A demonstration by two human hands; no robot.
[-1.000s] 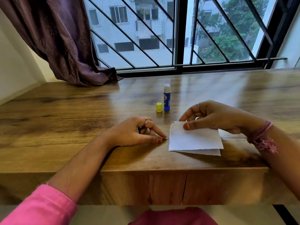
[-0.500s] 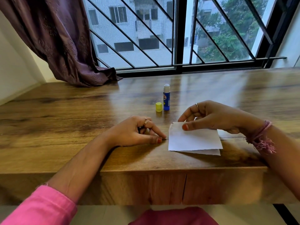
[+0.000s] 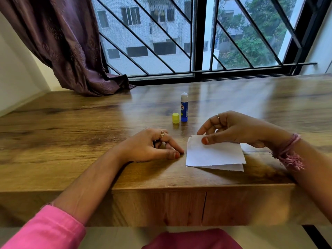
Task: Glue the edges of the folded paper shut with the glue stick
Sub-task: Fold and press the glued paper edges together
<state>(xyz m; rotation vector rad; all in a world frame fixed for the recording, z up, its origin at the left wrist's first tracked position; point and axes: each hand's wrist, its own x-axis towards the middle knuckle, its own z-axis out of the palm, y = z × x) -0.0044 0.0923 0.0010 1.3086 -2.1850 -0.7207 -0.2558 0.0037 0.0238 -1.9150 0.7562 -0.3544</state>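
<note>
Folded paper (image 3: pixel 214 152) lay flat on the wooden surface (image 3: pixel 71 133) near its front edge. Right hand (image 3: pixel 233 129) pinched the paper's far-left corner, thumb on top. Left hand (image 3: pixel 150 145) rested just left of the paper, fingers loosely curled, holding nothing. Glue stick (image 3: pixel 184 109) stood upright behind, uncapped, yellow cap (image 3: pixel 175 118) just beside it.
</note>
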